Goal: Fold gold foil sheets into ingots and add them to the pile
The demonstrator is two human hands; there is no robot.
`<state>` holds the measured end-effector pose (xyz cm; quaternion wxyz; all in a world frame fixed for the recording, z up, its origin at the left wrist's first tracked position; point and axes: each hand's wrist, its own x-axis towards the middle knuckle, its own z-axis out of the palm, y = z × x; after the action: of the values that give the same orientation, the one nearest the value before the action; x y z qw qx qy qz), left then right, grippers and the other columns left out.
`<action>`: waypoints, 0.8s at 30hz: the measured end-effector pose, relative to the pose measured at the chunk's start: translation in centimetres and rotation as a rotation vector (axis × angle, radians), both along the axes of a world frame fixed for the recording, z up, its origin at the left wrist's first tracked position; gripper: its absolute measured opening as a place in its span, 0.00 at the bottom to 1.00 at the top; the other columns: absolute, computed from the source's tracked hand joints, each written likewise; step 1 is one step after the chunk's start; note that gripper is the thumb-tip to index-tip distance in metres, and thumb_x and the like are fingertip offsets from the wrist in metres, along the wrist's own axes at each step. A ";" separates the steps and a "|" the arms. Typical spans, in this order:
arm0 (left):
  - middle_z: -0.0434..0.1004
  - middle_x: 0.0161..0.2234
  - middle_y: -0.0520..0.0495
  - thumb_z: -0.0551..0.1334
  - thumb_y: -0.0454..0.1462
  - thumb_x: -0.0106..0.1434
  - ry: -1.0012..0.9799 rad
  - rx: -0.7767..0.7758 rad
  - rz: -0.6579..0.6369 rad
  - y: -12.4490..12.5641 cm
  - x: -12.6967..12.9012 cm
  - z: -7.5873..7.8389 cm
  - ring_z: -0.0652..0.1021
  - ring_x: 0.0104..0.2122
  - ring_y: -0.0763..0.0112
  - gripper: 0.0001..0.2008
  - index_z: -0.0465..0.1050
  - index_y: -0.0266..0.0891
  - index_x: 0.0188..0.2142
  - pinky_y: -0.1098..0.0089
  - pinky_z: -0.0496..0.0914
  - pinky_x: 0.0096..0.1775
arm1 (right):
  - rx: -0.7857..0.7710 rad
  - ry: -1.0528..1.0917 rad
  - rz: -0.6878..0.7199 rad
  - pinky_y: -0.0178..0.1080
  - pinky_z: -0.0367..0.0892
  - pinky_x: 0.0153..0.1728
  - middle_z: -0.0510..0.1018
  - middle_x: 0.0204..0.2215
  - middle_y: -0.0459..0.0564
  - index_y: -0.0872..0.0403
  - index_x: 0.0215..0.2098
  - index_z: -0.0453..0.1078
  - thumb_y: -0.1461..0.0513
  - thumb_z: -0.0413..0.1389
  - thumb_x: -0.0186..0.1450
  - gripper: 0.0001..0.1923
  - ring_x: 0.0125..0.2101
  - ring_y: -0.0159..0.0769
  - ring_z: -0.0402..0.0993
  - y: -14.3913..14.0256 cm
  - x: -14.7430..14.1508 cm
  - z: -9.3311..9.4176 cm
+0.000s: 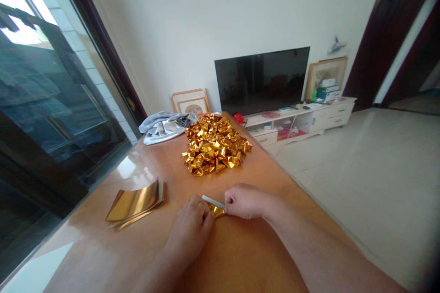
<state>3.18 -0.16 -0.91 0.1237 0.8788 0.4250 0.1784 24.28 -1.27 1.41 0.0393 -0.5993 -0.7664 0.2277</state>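
Note:
A small sheet of gold foil paper (217,211), partly folded with a pale edge strip showing, lies on the table between my hands. My left hand (195,219) presses on its left end, fingers curled down over it. At the right end my right hand (244,200) pinches the paper, its fingers closed. Much of the sheet is hidden under both hands. Beyond them rises a heap of folded gold foil pieces (216,144). To the left of my left hand sits a stack of flat gold foil sheets (135,203), slightly curled.
The brown table (261,247) ends along a diagonal right edge. Folded grey cloths (161,126) lie at its far left, beside the heap. A white sheet (44,268) covers the near left corner. Behind stand a television (263,82) and a white cabinet (330,116).

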 end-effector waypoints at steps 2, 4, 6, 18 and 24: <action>0.69 0.33 0.46 0.53 0.38 0.69 -0.020 -0.001 -0.005 0.0 0.1 0.0 0.71 0.35 0.64 0.13 0.63 0.41 0.27 0.67 0.62 0.35 | 0.007 -0.038 -0.003 0.33 0.51 0.22 0.75 0.21 0.45 0.53 0.28 0.77 0.56 0.54 0.62 0.12 0.19 0.29 0.62 0.0 -0.1 0.0; 0.69 0.34 0.46 0.52 0.39 0.69 -0.030 -0.013 -0.007 0.1 0.1 0.0 0.71 0.35 0.64 0.13 0.63 0.41 0.27 0.66 0.63 0.36 | 0.001 -0.063 -0.012 0.33 0.52 0.22 0.77 0.22 0.46 0.52 0.29 0.78 0.57 0.54 0.61 0.12 0.19 0.29 0.63 -0.1 -0.2 0.0; 0.69 0.34 0.46 0.52 0.40 0.69 -0.033 -0.031 0.000 0.1 0.2 0.0 0.71 0.35 0.64 0.13 0.63 0.41 0.28 0.66 0.63 0.36 | -0.011 -0.078 -0.027 0.33 0.53 0.23 0.79 0.24 0.47 0.52 0.30 0.79 0.58 0.54 0.61 0.12 0.20 0.30 0.66 -0.2 -0.3 0.0; 0.68 0.34 0.46 0.55 0.41 0.68 -0.012 -0.087 0.017 0.3 0.3 0.2 0.71 0.34 0.64 0.13 0.60 0.41 0.27 0.64 0.64 0.37 | -0.053 -0.063 -0.091 0.35 0.60 0.26 0.82 0.29 0.52 0.53 0.33 0.80 0.55 0.55 0.61 0.13 0.26 0.37 0.74 -0.5 -0.8 0.3; 0.68 0.34 0.46 0.56 0.40 0.67 -0.031 -0.084 0.040 0.3 0.4 -0.2 0.71 0.34 0.64 0.14 0.59 0.41 0.25 0.64 0.64 0.37 | -0.061 -0.060 -0.092 0.35 0.61 0.27 0.82 0.28 0.53 0.52 0.32 0.80 0.56 0.56 0.61 0.12 0.26 0.38 0.75 -0.5 -0.8 0.1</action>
<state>3.63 0.15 -1.13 0.1635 0.8613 0.4475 0.1766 23.50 -1.74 1.47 0.0083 -0.6415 -0.7316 0.2308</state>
